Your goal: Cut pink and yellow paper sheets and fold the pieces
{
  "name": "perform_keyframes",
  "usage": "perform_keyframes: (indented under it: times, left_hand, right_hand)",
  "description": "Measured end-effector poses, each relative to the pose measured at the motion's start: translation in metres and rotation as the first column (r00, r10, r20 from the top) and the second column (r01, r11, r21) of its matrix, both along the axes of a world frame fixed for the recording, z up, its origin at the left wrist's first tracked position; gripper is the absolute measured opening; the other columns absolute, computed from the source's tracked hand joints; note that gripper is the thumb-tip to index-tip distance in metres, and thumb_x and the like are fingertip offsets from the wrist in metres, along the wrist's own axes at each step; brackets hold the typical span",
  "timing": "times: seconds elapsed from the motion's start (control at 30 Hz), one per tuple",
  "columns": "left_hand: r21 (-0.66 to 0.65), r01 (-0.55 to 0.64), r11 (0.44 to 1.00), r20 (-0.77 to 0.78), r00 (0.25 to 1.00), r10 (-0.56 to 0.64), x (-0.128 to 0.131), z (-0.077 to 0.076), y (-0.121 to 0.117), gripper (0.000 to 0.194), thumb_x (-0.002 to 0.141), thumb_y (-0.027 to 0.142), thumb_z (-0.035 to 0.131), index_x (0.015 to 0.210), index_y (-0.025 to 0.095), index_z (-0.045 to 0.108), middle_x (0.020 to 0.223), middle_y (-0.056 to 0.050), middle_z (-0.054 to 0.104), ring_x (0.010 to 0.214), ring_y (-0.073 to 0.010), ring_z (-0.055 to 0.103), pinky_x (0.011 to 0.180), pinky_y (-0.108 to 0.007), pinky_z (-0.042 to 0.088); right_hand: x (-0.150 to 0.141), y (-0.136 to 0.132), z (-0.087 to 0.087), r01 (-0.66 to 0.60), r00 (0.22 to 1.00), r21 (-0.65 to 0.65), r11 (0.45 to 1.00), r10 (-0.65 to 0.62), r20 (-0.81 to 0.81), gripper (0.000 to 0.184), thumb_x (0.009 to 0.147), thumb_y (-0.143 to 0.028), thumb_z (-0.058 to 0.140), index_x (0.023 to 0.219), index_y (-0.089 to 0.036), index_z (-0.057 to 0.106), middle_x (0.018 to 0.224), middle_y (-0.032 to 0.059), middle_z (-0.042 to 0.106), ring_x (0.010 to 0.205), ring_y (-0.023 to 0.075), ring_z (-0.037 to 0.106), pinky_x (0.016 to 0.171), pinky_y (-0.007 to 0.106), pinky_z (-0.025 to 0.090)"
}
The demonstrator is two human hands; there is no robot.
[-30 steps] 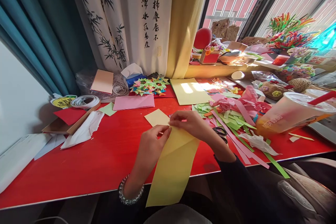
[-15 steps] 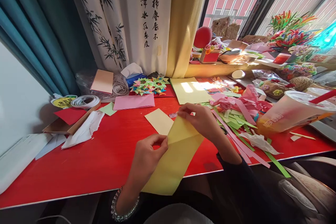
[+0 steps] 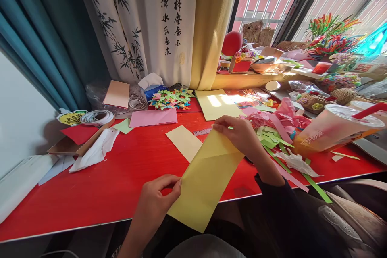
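A long yellow paper sheet (image 3: 205,177) lies slanted over the front edge of the red table (image 3: 121,177), with a diagonal fold across its upper end. My left hand (image 3: 157,201) pinches its lower left edge near the table's rim. My right hand (image 3: 238,135) pinches the sheet's top corner, fingers closed on it. A smaller pale yellow strip (image 3: 184,141) lies flat just left of the sheet.
Pink and green paper strips (image 3: 272,133) pile up at the right beside a plastic drink cup with a red straw (image 3: 332,129). Folded coloured paper pieces (image 3: 171,98), a pink sheet (image 3: 154,117), a yellow sheet (image 3: 216,105) and a tissue box (image 3: 152,84) sit at the back. A cardboard tray (image 3: 75,141) stands at left.
My left hand slid down the sheet's left edge toward me. My right hand moved right and away with the top corner, so the sheet now stretches longer between them.
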State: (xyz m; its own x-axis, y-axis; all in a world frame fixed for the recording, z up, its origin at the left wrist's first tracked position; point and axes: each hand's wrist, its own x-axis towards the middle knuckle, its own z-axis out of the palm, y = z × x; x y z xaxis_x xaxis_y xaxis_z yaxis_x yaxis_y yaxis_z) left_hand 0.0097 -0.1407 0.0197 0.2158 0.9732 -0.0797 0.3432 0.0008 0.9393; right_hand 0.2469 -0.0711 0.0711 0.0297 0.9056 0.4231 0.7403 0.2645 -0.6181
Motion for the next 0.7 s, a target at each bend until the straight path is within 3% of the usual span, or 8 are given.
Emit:
perform_keyframes:
  times: [0.2,0.4,0.7]
  left_hand:
    - [-0.003,-0.008,1.0,-0.03,1.0,0.008,-0.011,-0.01,-0.006,0.023,0.079,0.036,0.057,0.084,0.022,0.075,0.086,-0.002,0.073,0.076,-0.0178,0.065,0.063,-0.021,0.049]
    - [-0.058,0.106,0.993,-0.087,0.99,-0.111,-0.021,-0.014,-0.01,0.025,0.081,0.036,0.053,0.083,0.023,0.074,0.086,-0.001,0.073,0.078,-0.0177,0.065,0.068,-0.021,0.048]
    - [-0.083,0.048,0.995,-0.175,0.983,-0.062,-0.032,-0.016,-0.022,0.028,0.078,0.039,0.052,0.064,0.02,0.067,0.071,0.0,0.068,0.068,-0.016,0.058,0.06,-0.019,0.043]
  right_hand:
    - [0.007,0.002,-0.004,0.009,1.0,-0.011,1.0,-0.009,0.001,0.014,0.082,-0.032,0.058,0.078,-0.021,0.065,0.072,-0.0005,0.067,0.072,0.0166,0.056,0.066,0.028,0.037]
    - [0.012,0.003,-0.007,-0.018,1.0,-0.022,1.0,0.018,-0.019,0.015,0.081,-0.032,0.057,0.076,-0.02,0.064,0.073,0.0003,0.066,0.071,0.016,0.057,0.066,0.028,0.037]
    - [0.018,0.007,-0.014,-0.034,0.999,-0.102,0.994,0.032,-0.018,0.018,0.08,-0.036,0.056,0.074,-0.02,0.062,0.074,0.0014,0.066,0.07,0.0163,0.055,0.064,0.028,0.038]
